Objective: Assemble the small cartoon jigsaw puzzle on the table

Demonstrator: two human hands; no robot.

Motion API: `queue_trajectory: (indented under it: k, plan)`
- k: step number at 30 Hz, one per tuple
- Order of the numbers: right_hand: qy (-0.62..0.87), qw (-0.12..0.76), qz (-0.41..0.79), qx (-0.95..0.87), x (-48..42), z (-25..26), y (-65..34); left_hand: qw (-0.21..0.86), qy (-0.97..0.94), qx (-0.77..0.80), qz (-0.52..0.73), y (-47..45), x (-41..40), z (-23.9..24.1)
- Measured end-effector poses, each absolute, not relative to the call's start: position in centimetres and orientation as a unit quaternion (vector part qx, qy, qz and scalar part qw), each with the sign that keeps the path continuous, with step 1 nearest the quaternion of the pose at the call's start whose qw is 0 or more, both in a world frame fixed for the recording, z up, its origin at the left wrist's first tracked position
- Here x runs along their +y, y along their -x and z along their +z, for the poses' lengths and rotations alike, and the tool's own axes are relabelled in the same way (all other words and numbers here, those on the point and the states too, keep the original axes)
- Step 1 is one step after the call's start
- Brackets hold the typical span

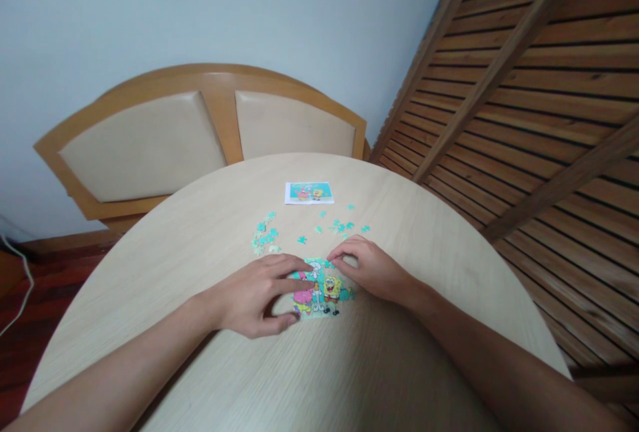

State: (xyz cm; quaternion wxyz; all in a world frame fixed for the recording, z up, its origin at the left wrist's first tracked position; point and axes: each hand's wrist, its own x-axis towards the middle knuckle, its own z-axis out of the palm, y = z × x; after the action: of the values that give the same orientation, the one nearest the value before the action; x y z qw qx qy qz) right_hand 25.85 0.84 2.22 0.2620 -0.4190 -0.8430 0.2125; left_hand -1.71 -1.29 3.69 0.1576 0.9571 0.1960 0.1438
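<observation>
A partly assembled jigsaw puzzle [317, 295] with cartoon figures lies flat on the round table. My left hand [264, 292] rests on its left side with fingers spread, covering part of the pink figure. At the puzzle's upper edge, my right hand [367, 264] pinches a small teal puzzle piece [329, 263] between thumb and forefinger. The yellow square figure shows just below that piece. Loose teal puzzle pieces [264, 235] are scattered beyond my left hand, and more loose pieces [341, 226] lie beyond my right hand.
A printed picture card [309, 193] lies near the far side of the pale wooden table [200, 379]. Behind the table stands a wooden headboard [219, 112] with cream panels against a wall. Slanted wooden slats [499, 99] rise on the right. A white cable [24, 279] hangs at far left.
</observation>
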Motion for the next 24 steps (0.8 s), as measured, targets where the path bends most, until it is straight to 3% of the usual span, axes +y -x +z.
queue_trajectory:
  k: [17,24]
  plan:
    - [0.398,0.267,0.205,-0.854,0.9,2.0,-25.4,0.16,-0.958,0.198,0.134,1.8,-1.2,3.5]
    - [0.394,0.328,0.293,-0.807,0.0,2.2,-24.4,0.182,-0.909,0.288,0.242,0.3,-1.7,3.0]
